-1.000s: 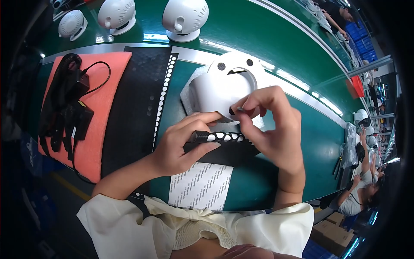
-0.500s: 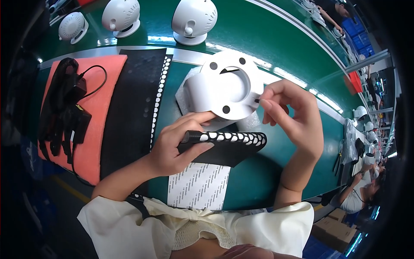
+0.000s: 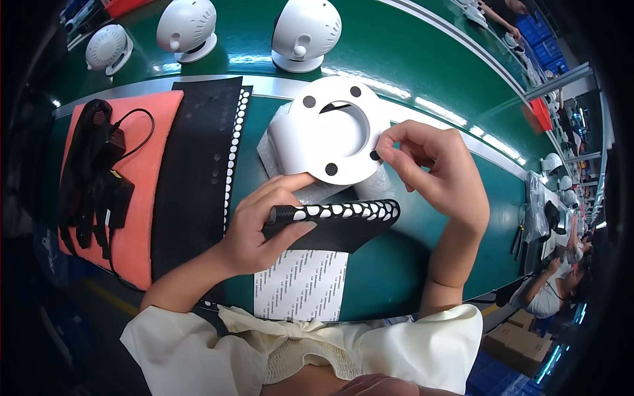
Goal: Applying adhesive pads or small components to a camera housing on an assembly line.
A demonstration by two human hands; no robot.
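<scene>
A white rounded device (image 3: pixel 288 146) lies with its ring-shaped base facing up, a round recess in its middle. Three black round pads, such as one black pad (image 3: pixel 331 169), sit on the ring. At the ring's right edge, my right hand (image 3: pixel 439 168) has thumb and forefinger closed at another small black round pad (image 3: pixel 375 156), partly covered by the fingertips. My left hand (image 3: pixel 254 228) grips a curled black pad sheet (image 3: pixel 323 232), its folded edge showing white round spots. The left fingertips reach under the device's near edge, touching it.
Bubble wrap (image 3: pixel 267 158) lies beneath the device. To the left are a black sheet (image 3: pixel 195 158) and pink foam (image 3: pixel 148 178) bearing black power adapters (image 3: pixel 117 198). White backing paper (image 3: pixel 300 287) lies in front. Several white devices (image 3: pixel 187 30) stand behind on the green surface; co-workers sit at right.
The white device has shifted slightly left, and both hands moved left with it. More of the black pad at my right fingertips now shows against the ring.
</scene>
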